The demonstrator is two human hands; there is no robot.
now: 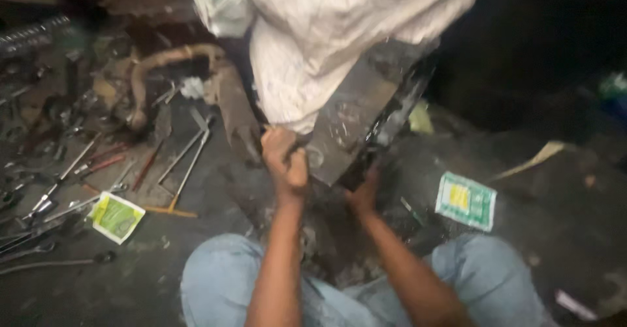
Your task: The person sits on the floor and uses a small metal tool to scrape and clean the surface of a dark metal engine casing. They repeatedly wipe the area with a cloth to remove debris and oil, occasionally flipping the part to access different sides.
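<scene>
Knelt on a dark, greasy floor (163,281), knees in pale blue jeans (222,275) spread to either side. Left hand (285,159) closed in a fist around the lower edge of a heavy, dark metal part (356,121), just where a dirty white sack (326,33) draped over its upper half ended. Right hand (364,193) pressed up under the part's bottom corner, fingers hidden behind the metal, so could not tell whether curled shut or merely bracing. Part itself tilted, leaning up and away, between the two hands and directly above the lap. Judged risky: oily surfaces could let the piece slide down onto wrists or thighs; loose sack could slip and hide the grip; blurred view suggested movement, so a sudden shift of weight could pinch the right fingers underneath. Counted: two hands, one metal part, one white sack, two small green-and-white packets, one at left (116,216) and one at right (466,200), both lying flat and well apart from the hands. Scattered at left, roughly a dozen long wrenches and spanners (186,163), exact number not countable in the gloom, plus one curved rusty pipe (170,62) behind them
</scene>
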